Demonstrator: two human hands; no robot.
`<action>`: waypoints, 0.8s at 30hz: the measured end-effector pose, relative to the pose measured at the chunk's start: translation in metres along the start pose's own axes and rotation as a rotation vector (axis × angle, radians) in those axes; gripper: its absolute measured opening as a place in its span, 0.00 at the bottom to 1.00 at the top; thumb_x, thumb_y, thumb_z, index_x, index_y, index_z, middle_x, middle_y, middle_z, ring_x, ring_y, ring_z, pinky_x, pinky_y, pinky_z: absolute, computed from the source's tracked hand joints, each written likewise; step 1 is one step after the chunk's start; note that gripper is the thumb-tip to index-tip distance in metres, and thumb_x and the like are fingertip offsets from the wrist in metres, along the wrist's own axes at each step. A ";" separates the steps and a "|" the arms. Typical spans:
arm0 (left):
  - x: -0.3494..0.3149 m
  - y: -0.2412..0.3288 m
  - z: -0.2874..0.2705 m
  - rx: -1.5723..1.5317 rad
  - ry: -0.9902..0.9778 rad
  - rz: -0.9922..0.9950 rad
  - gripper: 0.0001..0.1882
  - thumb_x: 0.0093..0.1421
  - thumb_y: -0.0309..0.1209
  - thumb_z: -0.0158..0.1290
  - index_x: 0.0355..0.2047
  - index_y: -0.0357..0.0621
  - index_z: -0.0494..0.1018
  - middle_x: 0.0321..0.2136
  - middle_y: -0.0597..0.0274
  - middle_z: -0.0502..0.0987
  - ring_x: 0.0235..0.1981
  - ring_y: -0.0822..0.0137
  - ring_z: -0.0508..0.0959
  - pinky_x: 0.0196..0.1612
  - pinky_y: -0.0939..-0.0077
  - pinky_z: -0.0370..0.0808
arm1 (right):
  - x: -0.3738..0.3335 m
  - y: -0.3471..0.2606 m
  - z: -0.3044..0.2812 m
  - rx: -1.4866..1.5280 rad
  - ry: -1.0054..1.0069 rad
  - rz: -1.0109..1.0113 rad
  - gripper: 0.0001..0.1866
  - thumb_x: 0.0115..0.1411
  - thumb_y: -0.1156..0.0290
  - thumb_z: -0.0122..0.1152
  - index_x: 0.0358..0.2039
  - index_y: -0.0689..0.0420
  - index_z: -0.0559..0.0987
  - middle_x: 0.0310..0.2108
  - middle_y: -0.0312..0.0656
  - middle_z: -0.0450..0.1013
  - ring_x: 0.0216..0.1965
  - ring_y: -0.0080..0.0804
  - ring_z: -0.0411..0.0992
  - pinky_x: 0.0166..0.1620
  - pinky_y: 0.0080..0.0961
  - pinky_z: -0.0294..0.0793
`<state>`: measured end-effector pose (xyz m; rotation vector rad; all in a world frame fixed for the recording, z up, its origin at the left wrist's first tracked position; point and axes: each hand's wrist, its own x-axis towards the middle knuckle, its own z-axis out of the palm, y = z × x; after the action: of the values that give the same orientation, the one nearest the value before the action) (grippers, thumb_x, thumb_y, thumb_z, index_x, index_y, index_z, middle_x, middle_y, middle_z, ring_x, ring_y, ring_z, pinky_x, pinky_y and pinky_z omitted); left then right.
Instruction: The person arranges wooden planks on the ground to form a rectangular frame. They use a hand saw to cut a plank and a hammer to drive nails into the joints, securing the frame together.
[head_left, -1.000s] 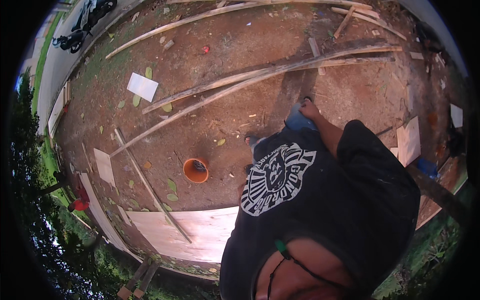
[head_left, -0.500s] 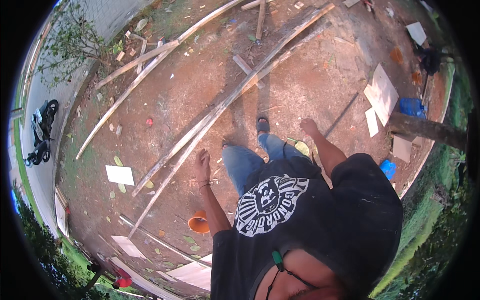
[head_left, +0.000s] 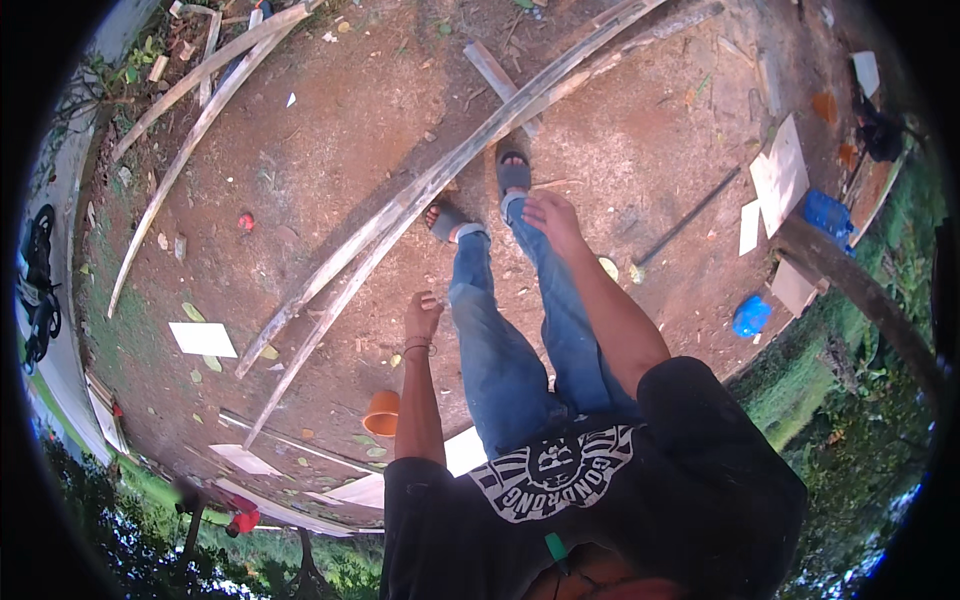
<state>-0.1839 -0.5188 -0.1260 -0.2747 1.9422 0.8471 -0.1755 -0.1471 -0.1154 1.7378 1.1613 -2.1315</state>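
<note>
My left hand (head_left: 423, 316) hangs to the left of my legs with its fingers loosely bent and slightly apart, nothing in it. My right hand (head_left: 553, 224) is in front of my right shin, empty, with its fingers partly spread. Two long wooden beams (head_left: 450, 172) lie close together on the ground, running from lower left to upper right; their near ends fan apart. My sandalled feet stand just on the near side of them. Neither hand touches the wood. A short board (head_left: 490, 70) lies crosswise at the beams, beyond my feet.
An orange bucket (head_left: 382, 414) lies near my left forearm, and a white panel (head_left: 203, 339) farther left. To the right are a dark rod (head_left: 690, 215), pale sheets (head_left: 780, 175), a blue bag (head_left: 752, 316) and a trunk (head_left: 860, 280). More long timber (head_left: 190, 155) lies far left.
My feet are now closer to the beams, and more of my legs shows. My right hand has swung inward, across my right leg. The left hand stays beside my legs.
</note>
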 end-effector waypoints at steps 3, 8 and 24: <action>0.077 0.019 0.001 0.131 -0.031 0.026 0.32 0.52 0.34 0.66 0.56 0.41 0.68 0.44 0.49 0.81 0.44 0.52 0.82 0.47 0.61 0.79 | 0.081 0.035 0.022 0.112 0.012 0.173 0.23 0.70 0.62 0.53 0.60 0.62 0.68 0.57 0.53 0.69 0.57 0.44 0.70 0.59 0.42 0.74; 0.224 0.085 0.026 0.622 0.102 0.204 0.48 0.46 0.37 0.71 0.65 0.44 0.59 0.60 0.49 0.68 0.61 0.46 0.68 0.61 0.55 0.69 | 0.240 0.061 0.047 0.145 0.096 0.165 0.38 0.73 0.51 0.48 0.71 0.63 0.51 0.68 0.54 0.58 0.68 0.49 0.59 0.67 0.46 0.65; 0.352 0.031 0.105 0.952 0.260 0.384 0.35 0.57 0.25 0.52 0.65 0.32 0.59 0.65 0.42 0.64 0.63 0.35 0.67 0.59 0.56 0.76 | 0.394 0.114 0.027 0.102 0.157 0.035 0.20 0.71 0.67 0.37 0.61 0.51 0.68 0.53 0.40 0.70 0.51 0.44 0.71 0.41 0.34 0.67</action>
<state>-0.3070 -0.3720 -0.4411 0.5936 2.4517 0.0332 -0.2565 -0.1088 -0.5169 1.9859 1.0660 -2.1011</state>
